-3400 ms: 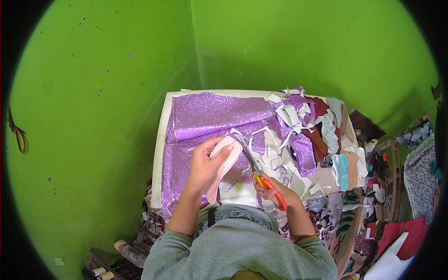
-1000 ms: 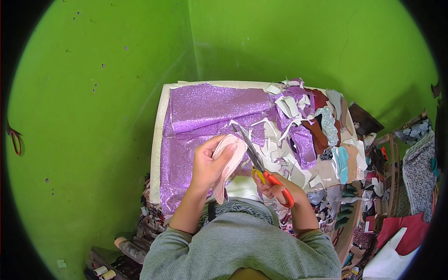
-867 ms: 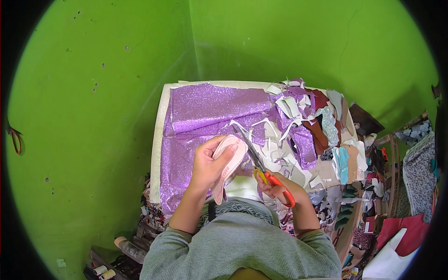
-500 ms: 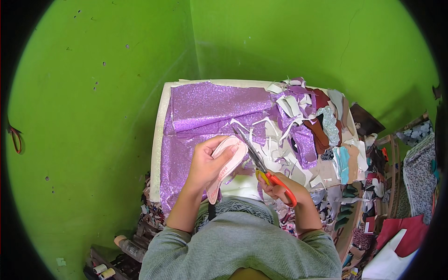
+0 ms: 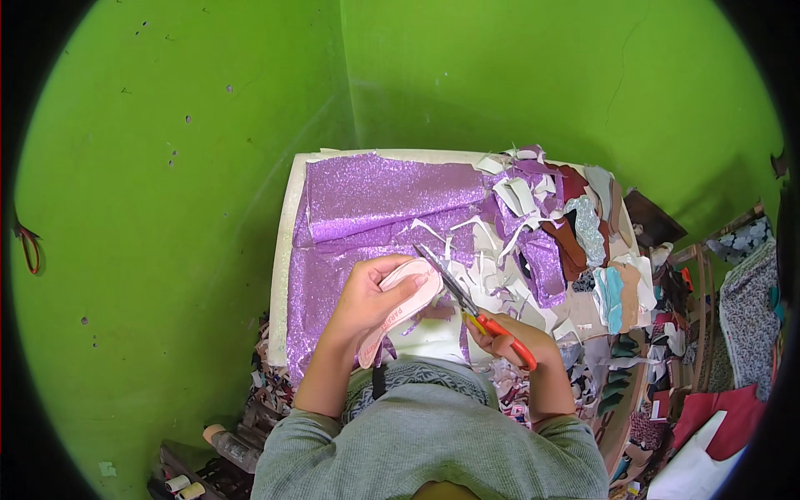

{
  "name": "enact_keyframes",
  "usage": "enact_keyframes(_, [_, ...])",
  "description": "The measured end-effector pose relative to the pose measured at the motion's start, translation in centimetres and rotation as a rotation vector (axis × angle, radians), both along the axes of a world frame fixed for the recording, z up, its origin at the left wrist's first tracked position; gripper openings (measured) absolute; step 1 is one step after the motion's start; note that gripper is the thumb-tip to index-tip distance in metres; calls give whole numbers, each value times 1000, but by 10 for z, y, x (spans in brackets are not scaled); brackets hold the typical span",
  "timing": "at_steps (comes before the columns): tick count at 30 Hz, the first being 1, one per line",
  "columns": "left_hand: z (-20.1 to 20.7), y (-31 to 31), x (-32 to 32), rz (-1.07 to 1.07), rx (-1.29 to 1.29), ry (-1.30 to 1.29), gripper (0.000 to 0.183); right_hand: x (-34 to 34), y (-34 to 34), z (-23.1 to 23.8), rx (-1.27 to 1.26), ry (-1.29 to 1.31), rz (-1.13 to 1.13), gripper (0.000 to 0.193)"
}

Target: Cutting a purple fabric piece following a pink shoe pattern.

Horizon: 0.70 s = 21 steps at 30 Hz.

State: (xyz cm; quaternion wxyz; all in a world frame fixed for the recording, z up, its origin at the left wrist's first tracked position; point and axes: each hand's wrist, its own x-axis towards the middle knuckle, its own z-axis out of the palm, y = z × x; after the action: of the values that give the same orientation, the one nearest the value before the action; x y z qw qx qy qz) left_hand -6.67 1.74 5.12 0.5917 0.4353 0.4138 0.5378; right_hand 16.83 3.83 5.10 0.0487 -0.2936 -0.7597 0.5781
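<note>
Left hand (image 5: pixel 367 292) closed on pale insole-shaped piece (image 5: pixel 400 315), thumb on top. Right hand (image 5: pixel 518 332) wrapped round orange-handled scissors (image 5: pixel 462 295), blades by the piece's right edge. Both above the desk (image 5: pixel 282 308): purple glitter fabric (image 5: pixel 392 187) left, white offcuts (image 5: pixel 487 268) right. Green walls (image 5: pixel 208 208) meet in a corner behind.

Over there a red loop (image 5: pixel 32 253) hangs against the green wall (image 5: pixel 192 225), pocked with holes (image 5: pixel 188 119). Two spools (image 5: pixel 178 483) sit low at left; far right, white cloth (image 5: pixel 693 468) meets red cloth (image 5: pixel 698 412) below speckled cloth (image 5: pixel 742 304).
</note>
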Motion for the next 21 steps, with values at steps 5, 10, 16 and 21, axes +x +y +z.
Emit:
enact_keyframes(5, [1, 0, -1, -5, 0, -8, 20, 3, 0, -6, 109, 64, 20, 18])
enact_keyframes(10, [1, 1, -1, -7, -16, -43, 20, 4, -1, 0, 27, -5, -11, 20])
enact_keyframes(16, [0, 1, 1, -5, -1, -47, 18, 7, 1, -3, 8, 24, 43, 21])
enact_keyframes(21, [0, 1, -1, -18, -6, 16, 18, 8, 3, -8, -14, 25, 62, 20])
